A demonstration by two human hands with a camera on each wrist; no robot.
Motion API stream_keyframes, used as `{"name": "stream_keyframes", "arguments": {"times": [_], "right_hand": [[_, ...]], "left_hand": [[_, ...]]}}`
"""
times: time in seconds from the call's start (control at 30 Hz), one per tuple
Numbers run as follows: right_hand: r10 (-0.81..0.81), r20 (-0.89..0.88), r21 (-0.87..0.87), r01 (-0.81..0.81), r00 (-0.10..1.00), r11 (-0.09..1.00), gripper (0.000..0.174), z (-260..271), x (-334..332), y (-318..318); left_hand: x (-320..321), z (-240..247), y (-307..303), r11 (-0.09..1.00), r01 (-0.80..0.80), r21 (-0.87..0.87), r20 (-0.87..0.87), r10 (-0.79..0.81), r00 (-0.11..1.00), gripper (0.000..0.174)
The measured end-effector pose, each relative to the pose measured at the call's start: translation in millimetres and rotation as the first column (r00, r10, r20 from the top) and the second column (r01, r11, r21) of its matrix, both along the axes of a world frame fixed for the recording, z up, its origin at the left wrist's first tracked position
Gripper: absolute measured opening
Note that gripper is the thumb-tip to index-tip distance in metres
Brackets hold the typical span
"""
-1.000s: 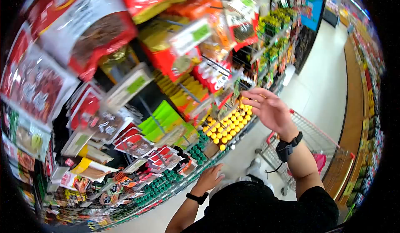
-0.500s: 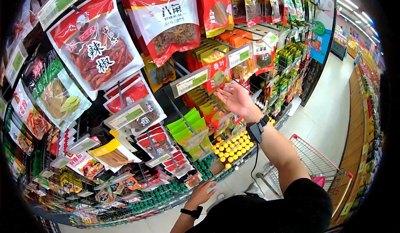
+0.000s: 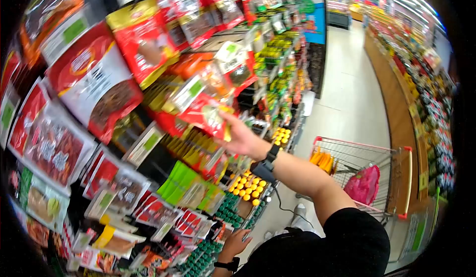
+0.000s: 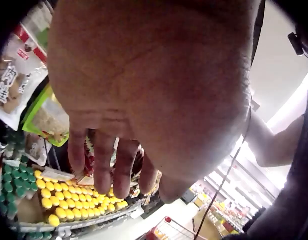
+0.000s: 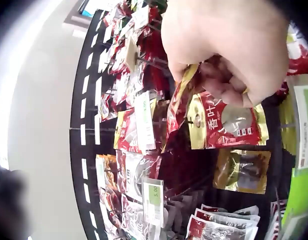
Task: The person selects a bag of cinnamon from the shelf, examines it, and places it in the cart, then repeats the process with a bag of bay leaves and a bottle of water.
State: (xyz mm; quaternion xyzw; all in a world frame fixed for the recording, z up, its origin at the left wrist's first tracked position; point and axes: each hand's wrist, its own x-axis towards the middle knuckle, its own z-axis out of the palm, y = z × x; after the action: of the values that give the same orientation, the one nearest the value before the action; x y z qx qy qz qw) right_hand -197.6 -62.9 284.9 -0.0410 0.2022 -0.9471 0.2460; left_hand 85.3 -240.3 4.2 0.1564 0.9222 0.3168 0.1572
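Observation:
My right hand (image 3: 240, 135) is up at the hanging packets and pinches a red-and-gold bay leaf packet (image 3: 207, 114) by its edge. In the right wrist view, curled fingers and thumb hold the bay leaf packet (image 5: 180, 102), seen nearly edge-on, and a second packet of the same kind (image 5: 229, 125) hangs just behind it. Low beside the shelf, my left hand (image 3: 235, 244) hangs with loose fingers and holds nothing. The left wrist view shows its palm (image 4: 144, 85), with yellow-capped bottles (image 4: 69, 200) beyond the fingertips.
Price tags (image 3: 186, 93) on metal hooks jut out around the packets. Bags of star anise (image 3: 106, 86) and dried chillies (image 3: 49, 138) hang to the left. A shopping cart (image 3: 364, 145) with a pink bag (image 3: 363, 185) stands in the aisle at right.
My right hand, open and reaching half a second ago, now grips a bay leaf packet and tilts it outward. My left hand stays low, and the head view has swung to the right.

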Motion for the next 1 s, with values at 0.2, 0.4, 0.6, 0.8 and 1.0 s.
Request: {"name": "stream_keyframes", "arguments": {"times": [0.2,0.4,0.6,0.8,1.0], "right_hand": [[0.044,-0.220,0.006,-0.044,0.974,0.999,0.040,-24.0,15.7,46.9],[-0.059,-0.139,0.108,0.074,0.989,0.991,0.031,-57.2,61.6,95.8],[0.207,0.027,0.469,-0.195,0.978,0.861,0.045,-205.6,147.7,154.2],[0.243,0.209,0.530,-0.318,0.947,0.786,0.042,-230.4,208.8,174.1],[0.161,-0.103,0.685,-0.047,0.982,0.727,0.066,-220.1,201.5,187.4]], "left_hand": [[-34.8,29.2,24.0,0.999,0.023,0.046,0.080,-0.027,0.996,0.033],[-51.7,21.7,54.5,0.952,0.077,0.296,-0.054,-0.064,0.997,0.021],[-81.5,2.7,81.1,0.838,-0.078,0.541,-0.067,0.135,0.989,0.032],[-125.1,25.8,125.5,0.476,0.369,0.798,-0.323,-0.179,0.929,0.032],[-123.0,38.2,133.3,0.408,-0.147,0.901,0.169,-0.018,0.985,0.035]]}}
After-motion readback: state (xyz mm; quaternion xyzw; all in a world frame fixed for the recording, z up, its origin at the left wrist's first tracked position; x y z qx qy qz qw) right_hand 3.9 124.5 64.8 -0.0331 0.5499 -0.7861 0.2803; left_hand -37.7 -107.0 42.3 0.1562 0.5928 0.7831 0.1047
